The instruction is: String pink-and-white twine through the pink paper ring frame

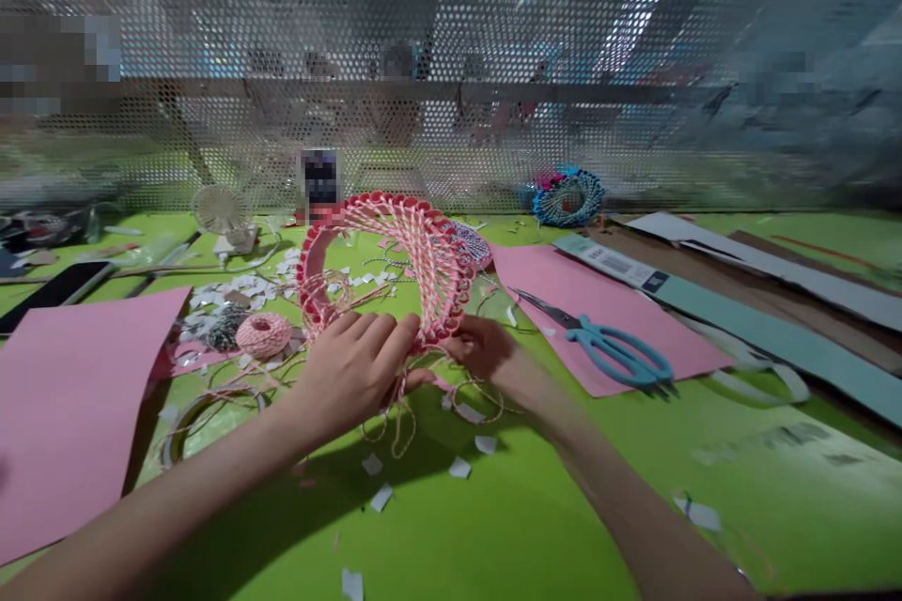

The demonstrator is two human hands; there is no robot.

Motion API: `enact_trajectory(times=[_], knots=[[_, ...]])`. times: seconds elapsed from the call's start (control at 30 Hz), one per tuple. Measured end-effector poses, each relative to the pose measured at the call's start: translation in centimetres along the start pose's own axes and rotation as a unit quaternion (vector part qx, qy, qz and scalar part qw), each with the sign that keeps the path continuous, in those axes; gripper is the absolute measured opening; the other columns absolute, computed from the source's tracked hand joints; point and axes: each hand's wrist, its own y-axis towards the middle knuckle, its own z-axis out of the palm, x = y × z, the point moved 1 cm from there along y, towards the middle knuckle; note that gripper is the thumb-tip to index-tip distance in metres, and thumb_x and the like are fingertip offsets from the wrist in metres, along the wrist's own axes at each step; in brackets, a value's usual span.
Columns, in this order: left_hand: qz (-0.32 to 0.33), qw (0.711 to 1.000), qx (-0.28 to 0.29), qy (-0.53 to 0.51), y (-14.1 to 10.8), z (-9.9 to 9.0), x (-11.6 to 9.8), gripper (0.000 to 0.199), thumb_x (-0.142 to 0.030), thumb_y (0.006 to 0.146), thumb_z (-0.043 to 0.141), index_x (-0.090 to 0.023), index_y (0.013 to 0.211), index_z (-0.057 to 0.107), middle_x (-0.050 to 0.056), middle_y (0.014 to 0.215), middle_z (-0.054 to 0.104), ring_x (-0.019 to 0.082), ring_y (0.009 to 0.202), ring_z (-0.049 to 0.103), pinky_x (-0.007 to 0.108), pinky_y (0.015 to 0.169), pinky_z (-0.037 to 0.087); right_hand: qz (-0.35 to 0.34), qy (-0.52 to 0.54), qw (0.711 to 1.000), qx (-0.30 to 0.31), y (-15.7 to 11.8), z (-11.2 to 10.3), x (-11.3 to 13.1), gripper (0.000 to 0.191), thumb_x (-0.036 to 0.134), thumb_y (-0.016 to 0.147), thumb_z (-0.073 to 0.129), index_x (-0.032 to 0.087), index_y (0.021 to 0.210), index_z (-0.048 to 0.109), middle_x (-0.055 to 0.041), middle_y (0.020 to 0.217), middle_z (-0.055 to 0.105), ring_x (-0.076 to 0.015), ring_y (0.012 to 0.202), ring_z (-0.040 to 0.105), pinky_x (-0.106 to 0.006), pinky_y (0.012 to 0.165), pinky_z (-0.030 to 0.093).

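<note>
A pink ring [451, 277] with a scalloped edge stands upright in my grasp, pink-and-white string laced across its opening. My left hand [356, 362] is closed over the ring's lower rim, fingers wrapped and thumb beneath. At the lower right of the rim, my right hand [486, 347] has its fingers curled against the edge; the fingertips are partly hidden. Loose string [401, 427] dangles in loops under both hands. Left of the ring sits a ball of pink-and-white twine [263, 335], beside a darker twine ball [226, 327].
Blue-handled scissors [613, 347] lie on pink paper [556, 300] at right, near long card strips [761, 319]. Another pink sheet [77, 404], a tape roll [211, 418] and a small fan [224, 218] are at left. A blue laced ring [567, 197] stands before the perforated screen [451, 131]. Paper scraps are scattered about.
</note>
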Motion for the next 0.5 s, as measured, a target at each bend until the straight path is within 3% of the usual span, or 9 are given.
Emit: enact_trajectory(times=[0.13,0.2,0.3,0.43,0.5], knots=[[0.000,1.000,-0.003,0.009,0.0,0.2,0.1,0.032,-0.035,0.087,0.025,-0.010,0.089,0.044,0.005,0.063,0.057,0.016,0.054,0.051,0.026,0.049,0.037,0.022,-0.043,0.998,-0.042,0.1,-1.1,-0.9,0.012,0.018,0.072,0.047,0.016,0.079,0.057,-0.0034,0.061,0.054,-0.0095,0.045,0.041,-0.024,0.041,0.029],[0.000,1.000,0.007,0.006,-0.1,0.4,0.1,0.030,-0.034,0.087,0.025,-0.010,0.089,0.044,0.005,0.063,0.056,0.016,0.054,0.051,0.026,0.050,0.037,-0.002,0.010,1.000,0.024,-0.5,-0.2,-0.1,0.016,0.024,0.072,0.049,0.019,0.086,0.056,-0.0013,0.064,0.056,-0.0082,0.043,0.041,-0.023,0.040,0.031],[0.000,1.000,0.022,0.000,-0.2,0.6,0.0,0.028,-0.031,0.087,0.026,-0.010,0.089,0.044,0.004,0.063,0.055,0.016,0.055,0.051,0.026,0.050,0.037,-0.047,0.123,0.986,0.107,-0.8,1.4,0.9,0.016,0.032,0.073,0.048,0.020,0.081,0.054,0.0003,0.066,0.057,-0.0071,0.044,0.044,-0.022,0.041,0.035],[-0.002,1.000,0.012,0.003,-0.1,0.5,0.1,0.029,-0.029,0.087,0.025,-0.009,0.090,0.045,0.006,0.065,0.057,0.016,0.055,0.051,0.026,0.050,0.037,-0.005,0.016,1.000,-0.019,0.3,0.2,-0.8,0.010,0.023,0.072,0.049,0.018,0.066,0.055,-0.0022,0.058,0.055,-0.0095,0.047,0.045,-0.023,0.041,0.031],[-0.002,1.000,0.008,0.005,-0.1,0.5,0.2,0.031,-0.029,0.087,0.023,-0.008,0.091,0.045,0.006,0.065,0.057,0.016,0.055,0.051,0.027,0.050,0.037,0.012,-0.036,0.997,-0.069,0.4,-1.0,-1.3,0.009,0.018,0.070,0.049,0.017,0.068,0.057,-0.0033,0.057,0.053,-0.0104,0.047,0.044,-0.024,0.041,0.028]])
